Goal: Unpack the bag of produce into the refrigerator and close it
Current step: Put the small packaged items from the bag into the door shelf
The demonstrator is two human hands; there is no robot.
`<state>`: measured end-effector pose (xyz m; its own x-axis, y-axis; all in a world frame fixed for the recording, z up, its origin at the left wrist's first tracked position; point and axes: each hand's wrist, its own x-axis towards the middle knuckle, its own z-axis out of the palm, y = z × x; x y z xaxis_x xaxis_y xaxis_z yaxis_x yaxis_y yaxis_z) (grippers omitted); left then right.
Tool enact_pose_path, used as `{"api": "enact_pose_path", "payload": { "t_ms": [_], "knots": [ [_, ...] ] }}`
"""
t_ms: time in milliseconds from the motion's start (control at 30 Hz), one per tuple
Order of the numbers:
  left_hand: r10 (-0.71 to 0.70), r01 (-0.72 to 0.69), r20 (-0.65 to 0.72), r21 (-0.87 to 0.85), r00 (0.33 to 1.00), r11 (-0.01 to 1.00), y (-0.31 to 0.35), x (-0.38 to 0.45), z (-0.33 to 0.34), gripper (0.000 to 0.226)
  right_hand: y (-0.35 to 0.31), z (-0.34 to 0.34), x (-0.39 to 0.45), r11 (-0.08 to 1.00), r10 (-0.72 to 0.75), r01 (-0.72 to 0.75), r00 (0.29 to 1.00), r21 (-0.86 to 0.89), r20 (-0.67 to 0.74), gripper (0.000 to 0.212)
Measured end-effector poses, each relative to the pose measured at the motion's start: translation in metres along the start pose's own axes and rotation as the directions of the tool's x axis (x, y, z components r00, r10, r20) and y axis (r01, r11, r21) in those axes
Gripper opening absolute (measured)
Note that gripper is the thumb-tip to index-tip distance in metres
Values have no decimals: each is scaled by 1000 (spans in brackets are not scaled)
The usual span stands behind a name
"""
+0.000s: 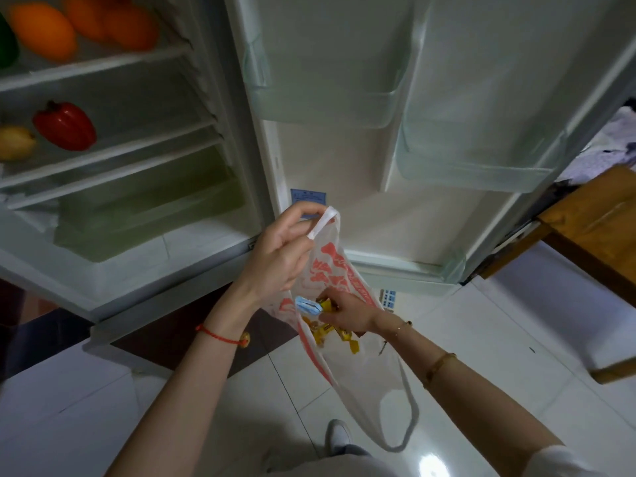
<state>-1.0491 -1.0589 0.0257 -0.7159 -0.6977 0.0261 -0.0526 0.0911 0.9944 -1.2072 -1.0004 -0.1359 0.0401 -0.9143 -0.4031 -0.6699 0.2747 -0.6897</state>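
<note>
A thin white plastic bag (339, 270) with red print hangs in front of the open refrigerator (220, 139). My left hand (280, 251) pinches one of its handles and holds it up. My right hand (347, 311) is inside the bag's mouth, closed on a yellow packet (327, 306) with a light blue clip (308, 306) on it. More yellow packets (340, 337) show through the bag below. The bag's other handle (399, 418) dangles loose. On the shelves lie orange fruits (44, 31), a red bell pepper (65, 125) and a lemon (15, 142).
The fridge door (430, 132) stands wide open to the right, with clear door bins (320, 105). A crisper drawer (148, 208) sits at the bottom. A wooden table (599, 222) is at the right. White floor tiles (172, 407) and my shoe (339, 435) are below.
</note>
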Motion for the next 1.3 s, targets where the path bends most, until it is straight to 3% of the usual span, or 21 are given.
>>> {"api": "enact_pose_path", "payload": {
  "t_ms": [100,200,267,400,533,900,1300],
  "knots": [
    [-17,18,-54,19,998,1000,-6,5,-3,36,-17,-30,-17,975,-47,28,996,220,82,18],
    [-46,50,-124,30,991,998,-12,8,-11,37,-33,-67,-31,888,-114,80,992,453,47,22],
    [-58,63,-160,26,985,998,-15,9,-15,37,-35,-91,-30,856,-133,125,991,501,-20,19],
    [-58,69,-244,38,968,997,-20,12,-21,36,-26,-124,1,964,-115,154,977,219,-181,21],
    [-60,79,-308,47,949,996,-22,17,-22,36,-8,-133,49,981,-79,34,969,-191,-233,28],
    [-101,125,-372,41,923,991,-24,18,-18,31,50,-88,122,958,33,-75,987,-276,-156,29],
    [-141,148,-288,5,947,989,-31,14,-32,37,73,-68,136,942,-23,-48,978,-333,-206,33]
  ]
}}
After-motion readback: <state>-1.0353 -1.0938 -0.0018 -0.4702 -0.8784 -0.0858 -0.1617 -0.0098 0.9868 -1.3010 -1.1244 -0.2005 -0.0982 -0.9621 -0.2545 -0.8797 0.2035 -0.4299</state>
